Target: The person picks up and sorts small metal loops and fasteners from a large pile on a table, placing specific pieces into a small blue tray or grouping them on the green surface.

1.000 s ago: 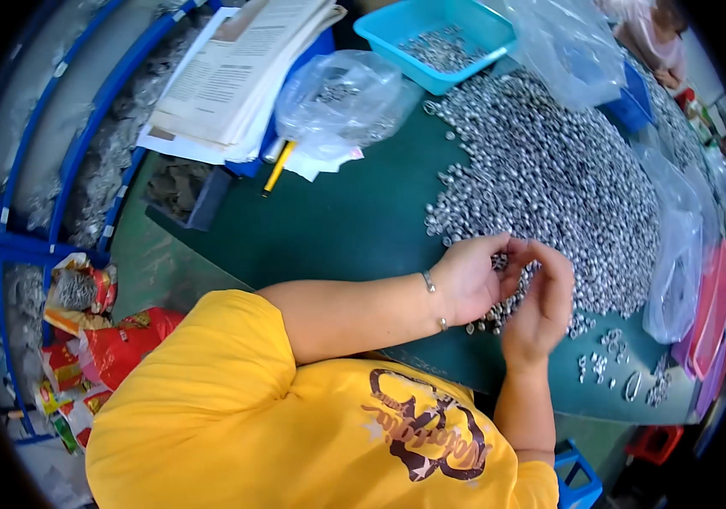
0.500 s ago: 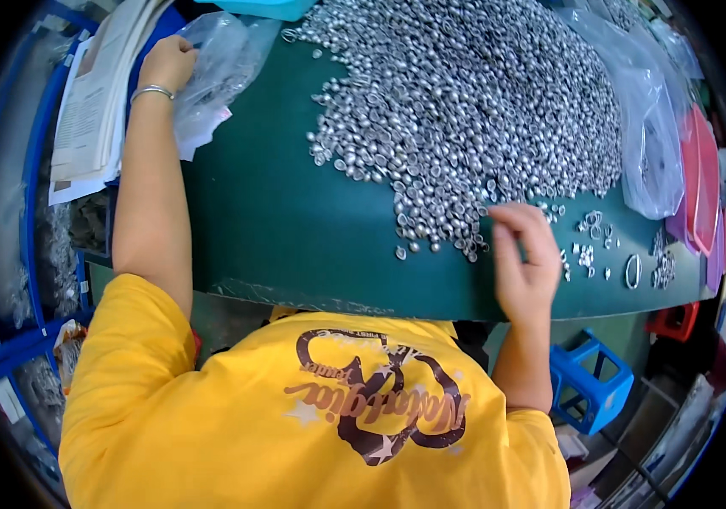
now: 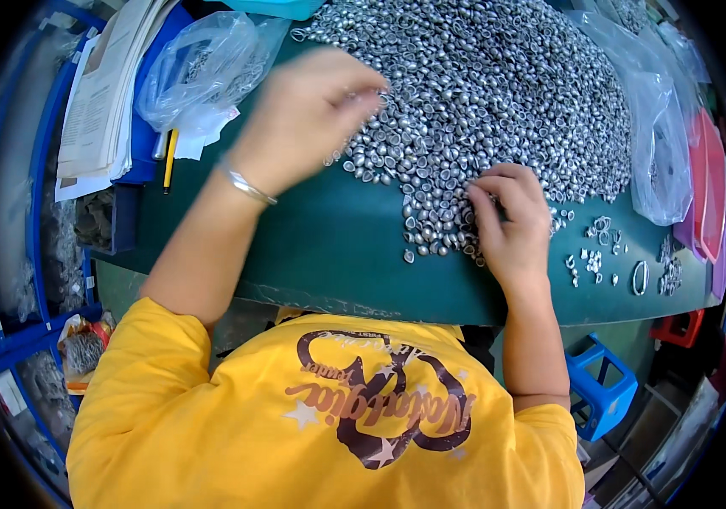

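A broad heap of small silver metal cups (image 3: 465, 102), rounded like little caps, covers much of the green table (image 3: 320, 246). My left hand (image 3: 316, 110), with a silver bangle on its wrist, is over the heap's left edge; its curled fingers are blurred, so I cannot see whether they hold anything. At the near edge of the heap my right hand (image 3: 511, 220) has its thumb and fingertips drawn together among the cups. Whatever lies between those fingertips is too small to make out.
A clear plastic bag (image 3: 210, 72) lies at the far left beside a stack of papers (image 3: 108, 102) and a yellow pencil (image 3: 171, 161). Another clear bag (image 3: 655, 153) and red trays (image 3: 706, 187) are at the right. Several loose metal rings and pieces (image 3: 592, 267) lie near it. A blue stool (image 3: 605, 386) stands below.
My left hand has left the plastic bag and moved right to the heap, uncovering the pencil. My right hand has shifted slightly farther away, up against the cups.
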